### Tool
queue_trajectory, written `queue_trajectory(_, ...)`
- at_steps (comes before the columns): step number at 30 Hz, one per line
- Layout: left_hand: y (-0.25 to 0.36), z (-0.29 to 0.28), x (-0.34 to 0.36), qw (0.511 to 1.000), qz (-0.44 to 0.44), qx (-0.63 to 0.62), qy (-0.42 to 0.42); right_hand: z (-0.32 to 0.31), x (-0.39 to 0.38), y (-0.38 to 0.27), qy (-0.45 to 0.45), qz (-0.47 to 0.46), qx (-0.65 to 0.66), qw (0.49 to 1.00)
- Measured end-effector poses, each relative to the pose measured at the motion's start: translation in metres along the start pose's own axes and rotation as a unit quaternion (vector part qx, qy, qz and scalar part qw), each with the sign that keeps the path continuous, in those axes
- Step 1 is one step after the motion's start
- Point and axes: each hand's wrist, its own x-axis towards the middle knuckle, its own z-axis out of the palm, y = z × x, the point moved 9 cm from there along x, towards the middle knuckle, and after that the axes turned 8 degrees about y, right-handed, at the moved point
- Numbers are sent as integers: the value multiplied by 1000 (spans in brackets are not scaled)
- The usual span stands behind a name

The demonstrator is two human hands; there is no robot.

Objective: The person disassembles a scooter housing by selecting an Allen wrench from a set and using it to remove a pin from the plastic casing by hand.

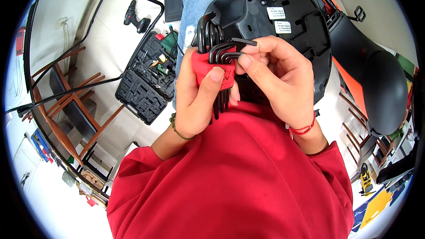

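Hex keys handled in a red holder (202,63).
In the head view, the holder is clamped in the left hand (195,102), its thumb pressed on the front, above the red shirt (239,168). Bent ends of black hex keys (215,54) are pinched by the right hand's (285,77) thumb and forefinger; beyond, a black moulded shell (237,6) is seen.
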Motion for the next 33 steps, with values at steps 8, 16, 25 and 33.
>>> queue_trajectory(8, 9, -1, 0, 996, 42, 66, 37, 13, -13, -18, -61, -108, -104, 987)
queue_trajectory(16, 1, -2, 0, 999, 7, -41, 5, -7, -8, -39, 8, -239, -225, 945)
queue_trajectory(25, -4, -3, 0, 998, -12, -54, 30, 8, -15, -34, -6, -264, -271, 926)
queue_trajectory(33, -5, -4, -2, 998, -20, -59, 24, 2, -8, -16, -18, -201, -249, 947)
